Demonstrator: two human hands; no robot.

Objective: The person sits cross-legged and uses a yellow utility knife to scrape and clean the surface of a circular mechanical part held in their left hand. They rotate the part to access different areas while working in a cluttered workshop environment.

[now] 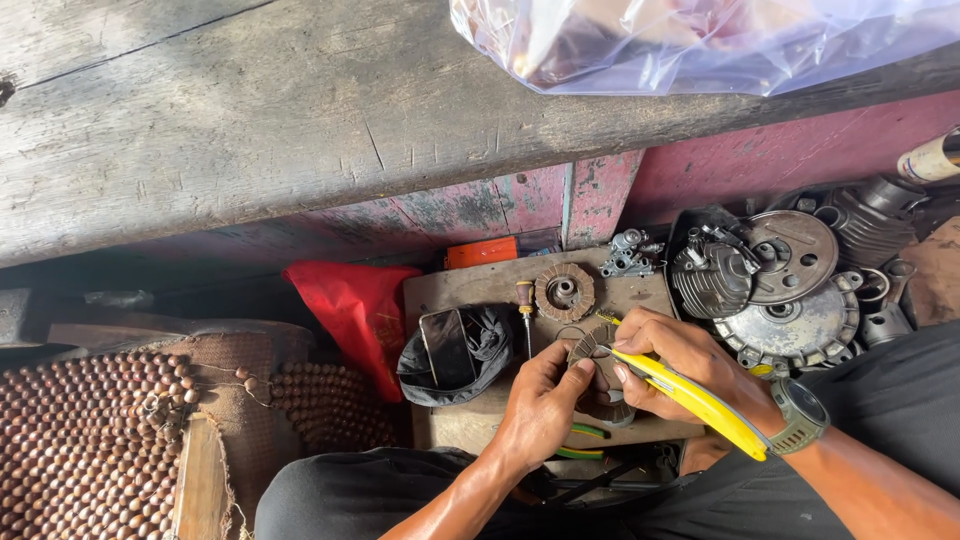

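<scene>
Both hands meet over a small wooden board that lies between the person's knees, in the near middle of the scene. The left hand is closed around the near-left edge of a toothed ring, thumb on top and fingers beneath, holding it just above the board. The right hand is closed on a yellow-handled tool, whose handle runs back toward the wrist, past a green watch; its tip touches the far rim of the ring. Just beyond the ring, a second brown toothed disc lies flat on the board, with a small screwdriver upright in the picture just to its left. Left of that, a black cloth wraps a dark, flat screen-like thing. A red cloth lies off the board's left edge, and an orange box sits at its far edge. To the right, a heap of grey engine parts rests beside a finned cylinder. On the near left, a beaded mat is spread. A worn plank crosses the far side, with clear plastic on it.
</scene>
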